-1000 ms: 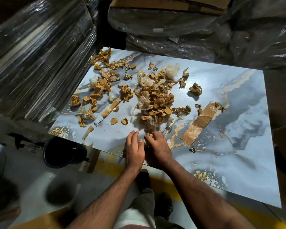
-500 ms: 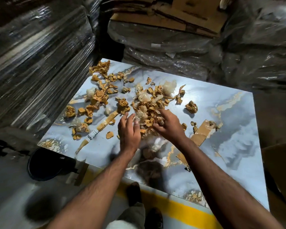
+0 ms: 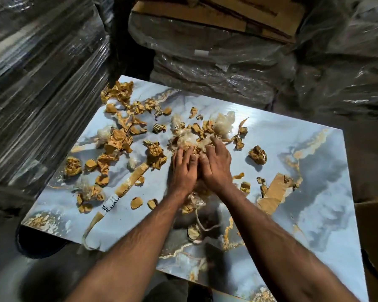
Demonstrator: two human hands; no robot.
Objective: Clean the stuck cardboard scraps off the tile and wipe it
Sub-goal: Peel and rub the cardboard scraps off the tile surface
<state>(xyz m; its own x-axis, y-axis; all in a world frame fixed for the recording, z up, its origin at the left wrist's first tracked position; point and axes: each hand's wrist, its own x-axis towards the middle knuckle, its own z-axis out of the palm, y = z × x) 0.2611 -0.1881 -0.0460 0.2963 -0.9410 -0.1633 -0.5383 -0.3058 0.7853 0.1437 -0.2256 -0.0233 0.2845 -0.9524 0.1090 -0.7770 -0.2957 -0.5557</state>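
From the camera on my head I look down on the tile [image 3: 277,149], a glossy pale blue slab veined with grey and gold, lying flat in front of me and strewn with torn cardboard scraps [image 3: 118,138] across its left and middle parts. My left hand [image 3: 184,171] and my right hand [image 3: 216,164] lie side by side, touching, on the heap of scraps and crumpled clear plastic [image 3: 190,138] near the middle of the tile. My left fingers [image 3: 179,154] are stretched forward and slightly spread, laid flat over the heap; my right fingers [image 3: 215,143] are bent down at the tips into the plastic and cardboard, though I cannot tell whether they actually grip a piece. A long strip of tape [image 3: 118,192] with printed letters runs from the middle of the tile to its near left edge, to the left of my left forearm. To the right of my right wrist a broad brown cardboard patch [image 3: 271,196] lies flat on the surface, and a single crumpled ball of cardboard [image 3: 258,154] sits apart beyond it. Stacks wrapped in shiny plastic film [image 3: 42,73] stand against the tile's left side, and more wrapped bundles [image 3: 216,68] topped with flat cardboard stand behind its far edge.
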